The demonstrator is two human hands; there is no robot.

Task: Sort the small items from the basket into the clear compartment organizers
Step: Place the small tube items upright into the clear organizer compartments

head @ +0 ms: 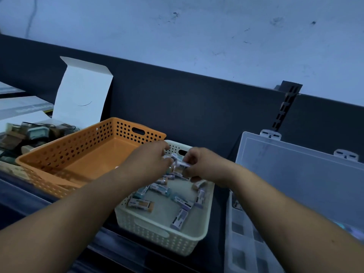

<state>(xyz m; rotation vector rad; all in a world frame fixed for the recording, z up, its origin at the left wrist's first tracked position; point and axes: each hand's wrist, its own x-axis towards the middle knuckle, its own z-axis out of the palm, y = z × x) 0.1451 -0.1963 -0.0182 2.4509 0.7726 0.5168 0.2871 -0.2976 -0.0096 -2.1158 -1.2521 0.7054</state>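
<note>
The right grip (pixel 199 164) and the left grip (pixel 149 160) meet over the far end of the cream basket (pixel 197 239). The fingers of both are curled and pinch a little bunch of small boxes (pixel 180 162) between them.

The bunch could slip. There are a few boxes in few fingers, and they look smooth. One might fall back into the basket or onto the dark tabletop (pixel 219 213) on the way to the clear organizer (pixel 242 243) on the right. Its lid (pixel 295 174) stands open.

The boxes are tiny and long. They are white with teal, purple or tan ends. More boxes (pixel 159 189) lie every which way on the basket floor. An orange basket (pixel 59 154) sits just beside it on the left.
</note>
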